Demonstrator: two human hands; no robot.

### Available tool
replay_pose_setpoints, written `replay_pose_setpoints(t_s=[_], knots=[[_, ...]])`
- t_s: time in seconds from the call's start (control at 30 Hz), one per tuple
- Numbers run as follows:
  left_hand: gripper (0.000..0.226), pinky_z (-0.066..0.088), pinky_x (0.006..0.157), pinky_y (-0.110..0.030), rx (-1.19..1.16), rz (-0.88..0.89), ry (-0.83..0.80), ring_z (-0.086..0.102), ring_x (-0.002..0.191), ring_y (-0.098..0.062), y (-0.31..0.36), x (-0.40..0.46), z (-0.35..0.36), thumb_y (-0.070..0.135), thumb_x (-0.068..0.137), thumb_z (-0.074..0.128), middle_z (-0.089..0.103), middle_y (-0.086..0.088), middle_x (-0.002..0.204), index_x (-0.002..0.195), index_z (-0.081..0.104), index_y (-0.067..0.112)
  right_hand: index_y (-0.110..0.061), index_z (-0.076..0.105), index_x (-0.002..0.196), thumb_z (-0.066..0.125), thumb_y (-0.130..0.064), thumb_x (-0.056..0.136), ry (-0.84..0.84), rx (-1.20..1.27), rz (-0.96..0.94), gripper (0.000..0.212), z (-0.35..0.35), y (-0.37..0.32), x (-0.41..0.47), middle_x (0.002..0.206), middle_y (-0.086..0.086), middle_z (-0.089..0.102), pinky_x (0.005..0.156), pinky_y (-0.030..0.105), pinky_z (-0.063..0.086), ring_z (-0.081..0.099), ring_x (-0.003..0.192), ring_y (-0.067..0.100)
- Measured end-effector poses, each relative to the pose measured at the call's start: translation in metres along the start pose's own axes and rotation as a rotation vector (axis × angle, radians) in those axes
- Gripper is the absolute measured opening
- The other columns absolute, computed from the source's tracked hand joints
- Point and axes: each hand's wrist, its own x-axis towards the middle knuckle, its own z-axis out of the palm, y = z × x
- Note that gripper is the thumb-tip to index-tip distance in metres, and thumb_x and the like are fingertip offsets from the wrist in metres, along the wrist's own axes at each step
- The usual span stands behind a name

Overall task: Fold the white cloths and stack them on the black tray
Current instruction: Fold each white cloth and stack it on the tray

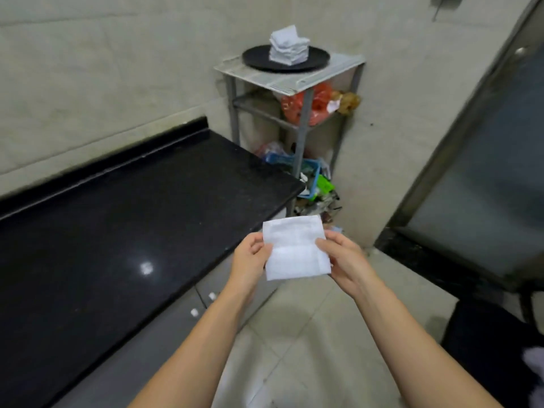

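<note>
Left hand (251,256) and right hand (343,257) each pinch opposite side edges of folded white cloth (295,248), held in air above tiled floor (309,319), just past end of black countertop (117,231). Countertop glossy, speckled, with raised back lip against beige tiled wall (103,69). Corner: grey metal rack (294,81); on top shelf round black tray (256,57) carrying stack of folded cloths (288,47). Orange bags on middle shelf, blue basket (312,169) with clutter below. Frosted glass door (485,187) at right.
</note>
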Motion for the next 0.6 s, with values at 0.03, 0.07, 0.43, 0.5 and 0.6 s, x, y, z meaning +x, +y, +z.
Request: replay_pose_setpoints(t_s=[0.03,0.07,0.43,0.5,0.6], knots=[[0.023,0.048,0.062,-0.024,0.001,0.003,-0.018,0.061,0.076,-0.016,0.005,0.014,0.019,-0.008,0.091,0.047,0.066,-0.005,0.086,0.089,0.058,0.012,-0.002,0.056,0.110,0.050,0.002,0.092,0.024,-0.011,-0.018,0.019,-0.013,-0.014,0.011,0.091,0.009,0.065,0.052,0.022,0.053,0.066,0.066,0.013],[0.023,0.048,0.064,-0.027,0.007,0.003,-0.035,0.062,0.078,-0.017,0.009,0.028,0.036,-0.008,0.091,0.047,0.066,-0.006,0.087,0.089,0.058,0.013,-0.004,0.056,0.108,0.050,0.001,0.093,0.044,-0.022,-0.032,0.017,-0.023,-0.026,0.022,0.090,0.008,0.064,0.051,0.021,0.053,0.065,0.066,0.014],[0.013,0.051,0.090,-0.051,0.033,0.030,-0.039,0.065,0.101,-0.033,0.052,0.230,0.128,0.007,0.093,0.051,0.067,-0.016,0.107,0.097,0.063,0.012,-0.009,0.061,0.100,0.057,-0.008,0.092,0.075,-0.124,-0.139,0.009,-0.058,-0.136,0.214,0.090,0.007,0.067,0.064,0.032,0.053,0.065,0.076,0.019],[0.013,0.052,0.085,-0.051,0.073,0.064,-0.007,0.065,0.098,-0.033,0.073,0.275,0.139,0.009,0.093,0.051,0.067,-0.016,0.104,0.095,0.063,0.013,-0.013,0.062,0.096,0.058,-0.010,0.092,0.058,-0.154,-0.156,0.007,-0.051,-0.165,0.257,0.090,0.006,0.068,0.061,0.030,0.052,0.065,0.075,0.019],[0.010,0.047,0.070,-0.040,0.104,0.166,0.028,0.060,0.085,-0.029,0.121,0.339,0.155,0.009,0.093,0.053,0.064,-0.020,0.095,0.092,0.062,0.011,-0.015,0.062,0.090,0.059,-0.008,0.091,0.031,-0.199,-0.243,0.008,-0.035,-0.221,0.316,0.085,0.006,0.066,0.061,0.028,0.049,0.062,0.071,0.019]])
